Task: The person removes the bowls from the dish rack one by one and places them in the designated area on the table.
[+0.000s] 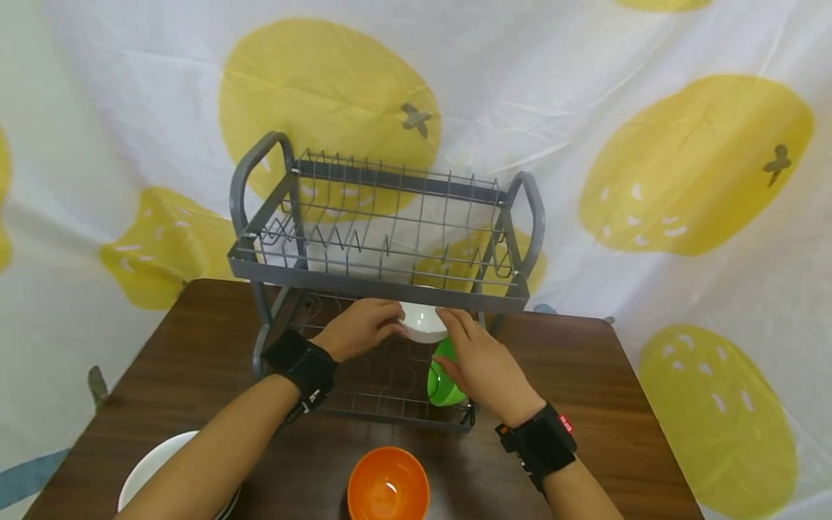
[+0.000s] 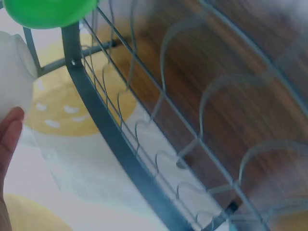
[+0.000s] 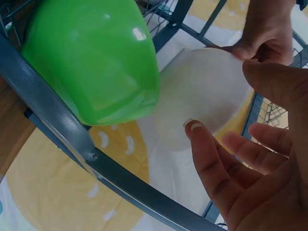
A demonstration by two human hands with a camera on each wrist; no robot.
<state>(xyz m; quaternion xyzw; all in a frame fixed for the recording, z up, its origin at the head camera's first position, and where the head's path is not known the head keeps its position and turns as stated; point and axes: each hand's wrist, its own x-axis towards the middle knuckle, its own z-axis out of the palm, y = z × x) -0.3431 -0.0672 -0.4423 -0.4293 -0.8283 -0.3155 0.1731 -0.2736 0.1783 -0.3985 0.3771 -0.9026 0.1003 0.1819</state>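
Note:
A white bowl point(image 1: 422, 322) is held between both hands below the rack's upper tier, its hollow side visible in the head view. My left hand point(image 1: 361, 327) pinches its left edge; in the left wrist view only its fingertips point(image 2: 13, 127) show against the bowl. My right hand point(image 1: 484, 365) is at the bowl's right side, fingers extended and thumb spread apart; in the right wrist view a fingertip point(image 3: 195, 130) overlaps the bowl's outside. A green bowl point(image 1: 444, 379) stands on its side in the lower tier, beside the right hand.
The grey two-tier dish rack point(image 1: 377, 283) stands on a dark wooden table point(image 1: 559, 375) before a patterned cloth point(image 1: 507, 94). An orange bowl point(image 1: 388, 485) sits in front of the rack. White dishes point(image 1: 152, 462) lie at front left, partly behind the left forearm.

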